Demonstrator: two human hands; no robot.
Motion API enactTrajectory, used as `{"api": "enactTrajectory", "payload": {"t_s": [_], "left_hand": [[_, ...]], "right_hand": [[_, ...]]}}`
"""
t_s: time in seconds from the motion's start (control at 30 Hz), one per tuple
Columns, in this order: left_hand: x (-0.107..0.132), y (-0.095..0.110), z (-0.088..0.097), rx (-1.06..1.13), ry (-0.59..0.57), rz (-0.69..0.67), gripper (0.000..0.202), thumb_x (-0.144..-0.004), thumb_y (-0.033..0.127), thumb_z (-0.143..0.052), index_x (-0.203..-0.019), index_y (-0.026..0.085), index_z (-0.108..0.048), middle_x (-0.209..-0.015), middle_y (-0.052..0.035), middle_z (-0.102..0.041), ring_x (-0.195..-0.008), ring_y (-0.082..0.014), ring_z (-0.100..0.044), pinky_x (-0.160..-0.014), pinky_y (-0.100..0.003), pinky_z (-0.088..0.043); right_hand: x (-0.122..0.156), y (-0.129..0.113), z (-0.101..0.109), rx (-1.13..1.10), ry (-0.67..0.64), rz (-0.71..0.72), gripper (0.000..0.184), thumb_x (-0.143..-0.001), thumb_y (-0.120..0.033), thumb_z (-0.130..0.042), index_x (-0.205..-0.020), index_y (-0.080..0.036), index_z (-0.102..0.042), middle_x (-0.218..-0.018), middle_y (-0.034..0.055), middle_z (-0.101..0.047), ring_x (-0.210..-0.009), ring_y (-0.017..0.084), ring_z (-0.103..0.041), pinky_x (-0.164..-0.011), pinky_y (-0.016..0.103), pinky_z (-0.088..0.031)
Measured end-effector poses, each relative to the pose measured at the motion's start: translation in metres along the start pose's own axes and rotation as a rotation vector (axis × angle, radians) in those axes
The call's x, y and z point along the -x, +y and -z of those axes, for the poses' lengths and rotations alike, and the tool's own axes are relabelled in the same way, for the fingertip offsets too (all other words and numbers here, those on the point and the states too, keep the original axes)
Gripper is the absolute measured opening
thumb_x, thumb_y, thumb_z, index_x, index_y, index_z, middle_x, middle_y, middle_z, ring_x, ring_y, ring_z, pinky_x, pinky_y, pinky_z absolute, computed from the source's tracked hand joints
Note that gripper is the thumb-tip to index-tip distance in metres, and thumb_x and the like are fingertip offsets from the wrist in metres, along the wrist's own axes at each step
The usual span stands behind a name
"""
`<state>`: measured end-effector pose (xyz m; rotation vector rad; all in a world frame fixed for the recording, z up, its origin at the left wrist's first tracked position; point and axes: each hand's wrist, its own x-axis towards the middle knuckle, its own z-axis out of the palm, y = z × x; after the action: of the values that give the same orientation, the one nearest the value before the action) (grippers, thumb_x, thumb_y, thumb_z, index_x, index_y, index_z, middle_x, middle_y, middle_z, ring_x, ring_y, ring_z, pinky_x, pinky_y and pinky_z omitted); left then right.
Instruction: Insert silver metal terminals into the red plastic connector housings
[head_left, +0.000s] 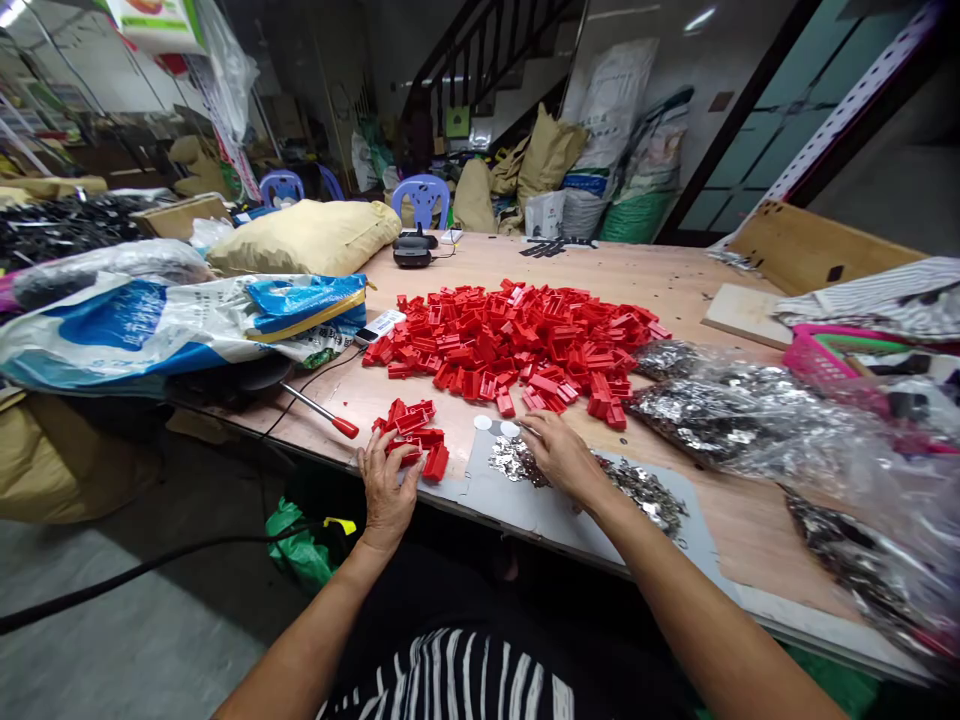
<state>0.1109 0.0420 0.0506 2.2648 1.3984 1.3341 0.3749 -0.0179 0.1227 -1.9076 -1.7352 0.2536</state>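
Observation:
My left hand (388,492) is at the near edge of the table, fingers curled against a small group of red plastic parts (409,418). Its thumb and index finger close on one red part at the near side of that group. My right hand (559,455) reaches over a grey sheet (480,485), its fingers bent and drawn together, pointing left. Under and beside it lie small shiny metal pieces (510,458); whatever is between its fingertips is hidden. Two white discs, one of them a white disc (482,423), lie by its fingertips.
Beyond my hands spreads a large heap of red parts (517,340). Clear plastic bags of metal pieces (720,410) lie at right, near a pink basket (817,355). At left are a red-tipped lever (319,412), a blue-white sack (172,330) and a small white device (381,327).

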Motion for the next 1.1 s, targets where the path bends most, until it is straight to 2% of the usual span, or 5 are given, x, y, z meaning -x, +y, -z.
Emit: {"api": "enactTrajectory", "payload": {"t_s": [0.4, 0.63, 0.77, 0.87, 1.1], "left_hand": [[-0.003, 0.047, 0.018, 0.325, -0.002, -0.003, 0.022, -0.085, 0.023, -0.060, -0.106, 0.023, -0.062, -0.126, -0.0094, -0.055, -0.133, -0.0277, -0.038, -0.113, -0.051, -0.025], [0.002, 0.091, 0.019, 1.133, -0.471, 0.647, 0.053, -0.081, 0.032, -0.066, -0.129, 0.026, -0.044, -0.120, -0.0084, -0.057, -0.100, -0.0192, -0.062, -0.088, -0.037, -0.051], [0.010, 0.102, 0.019, 1.351, -0.736, 0.885, 0.052, -0.077, 0.030, -0.071, -0.122, 0.019, -0.047, -0.090, -0.0034, -0.064, -0.078, -0.0130, -0.064, -0.072, -0.028, -0.054], [0.020, 0.104, 0.020, 1.371, -0.838, 0.911, 0.044, -0.073, 0.025, -0.075, -0.109, 0.017, -0.051, -0.084, -0.0025, -0.066, -0.075, -0.0134, -0.065, -0.074, -0.031, -0.054], [0.027, 0.108, 0.020, 1.333, -0.760, 0.821, 0.044, -0.070, 0.020, -0.077, -0.105, 0.017, -0.050, -0.084, -0.0037, -0.071, -0.075, -0.0118, -0.066, -0.074, -0.024, -0.050]], "right_hand": [[-0.034, -0.007, -0.007, -0.046, -0.067, -0.023, 0.029, -0.091, -0.021, -0.050, -0.115, -0.018, -0.064, -0.116, 0.0093, -0.067, -0.104, 0.022, -0.061, -0.088, 0.034, -0.047], [0.053, -0.054, 0.015, -0.345, -0.127, 0.178, 0.030, -0.094, -0.024, -0.047, -0.119, -0.024, -0.064, -0.123, 0.0080, -0.064, -0.114, 0.021, -0.058, -0.099, 0.038, -0.044], [0.100, -0.069, 0.015, -0.411, -0.217, 0.216, 0.031, -0.094, -0.019, -0.046, -0.120, -0.025, -0.062, -0.123, 0.0074, -0.063, -0.113, 0.019, -0.058, -0.098, 0.034, -0.046], [0.116, -0.054, 0.020, -0.375, -0.145, 0.112, 0.024, -0.093, -0.023, -0.048, -0.110, -0.023, -0.064, -0.115, 0.0077, -0.066, -0.105, 0.019, -0.062, -0.091, 0.031, -0.049], [0.119, 0.012, 0.030, 0.224, 0.094, -0.179, 0.018, -0.090, -0.023, -0.048, -0.100, -0.023, -0.063, -0.098, 0.0042, -0.066, -0.086, 0.020, -0.065, -0.066, 0.029, -0.050]]}}
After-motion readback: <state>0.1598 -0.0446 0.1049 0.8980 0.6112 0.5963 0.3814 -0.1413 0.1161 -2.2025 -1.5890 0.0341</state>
